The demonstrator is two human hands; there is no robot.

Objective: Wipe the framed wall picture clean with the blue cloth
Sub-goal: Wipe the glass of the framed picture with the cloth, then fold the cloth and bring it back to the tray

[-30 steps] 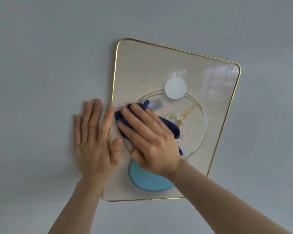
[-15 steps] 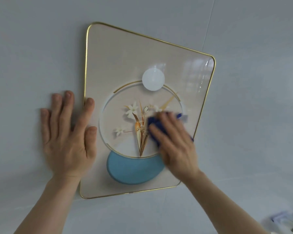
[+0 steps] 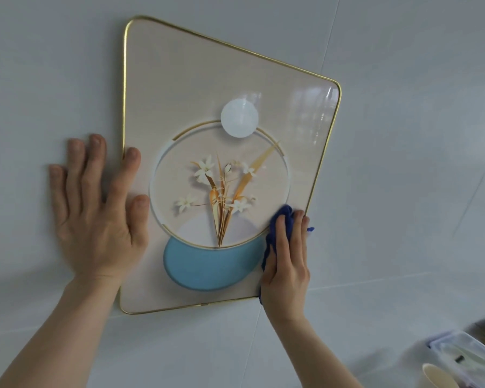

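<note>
The framed picture (image 3: 196,79) hangs on a pale grey wall; it has a thin gold rim, a beige ground, white flowers in a ring, a white disc and a light blue oval. My left hand (image 3: 95,217) lies flat and spread across the frame's left edge, index finger and thumb on the glass, the other fingers on the wall. My right hand (image 3: 287,264) presses a dark blue cloth (image 3: 281,222) against the glass at the lower right corner, beside the blue oval. Most of the cloth is hidden under that hand.
At the bottom right corner of the view stand a clear plastic lidded box (image 3: 465,351) and the rim of a cream cup (image 3: 437,376). The wall (image 3: 417,163) around the picture is plain tile with faint seams.
My right hand has carried the cloth from the left middle of the glass across the flowers and down to the lower right corner. The left hand has stayed on the frame's left edge.
</note>
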